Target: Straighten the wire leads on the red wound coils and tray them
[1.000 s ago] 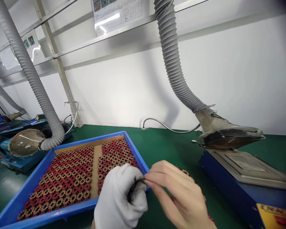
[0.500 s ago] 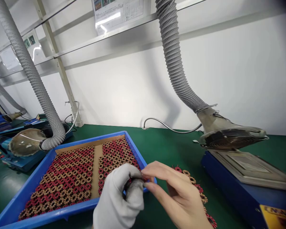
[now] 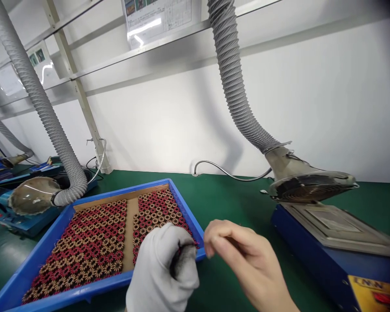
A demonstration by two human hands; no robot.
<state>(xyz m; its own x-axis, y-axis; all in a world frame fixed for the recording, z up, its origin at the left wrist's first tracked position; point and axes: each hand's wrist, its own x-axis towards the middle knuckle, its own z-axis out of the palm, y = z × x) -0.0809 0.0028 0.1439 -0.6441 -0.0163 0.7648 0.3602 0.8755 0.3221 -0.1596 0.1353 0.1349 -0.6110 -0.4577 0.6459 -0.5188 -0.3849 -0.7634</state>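
Note:
My left hand point(image 3: 164, 268), in a white glove with dark stains at the fingertips, is closed beside the tray's front right corner. A small dark and reddish bit shows between its thumb and fingers; the rest is hidden. Just to the right, my bare right hand point(image 3: 243, 260) has its thumb and fingers drawn together, and whatever is in them cannot be made out. A gap separates the two hands. Behind the left hand, a blue tray point(image 3: 185, 203) holds many small wire-wound ring coils point(image 3: 94, 247), red and tan, laid in two blocks.
A blue machine with a metal plate point(image 3: 338, 227) stands at the right, under a fume hood point(image 3: 312, 184) on a grey hose point(image 3: 234, 82). Another hose point(image 3: 45, 104) and hood point(image 3: 35, 195) reach the tray's left side. The table point(image 3: 227, 199) is green.
My right hand has pulled away from the left, and its fingers have curled in more. The line of loose coils on the table by my right hand no longer shows. The view has shifted slightly.

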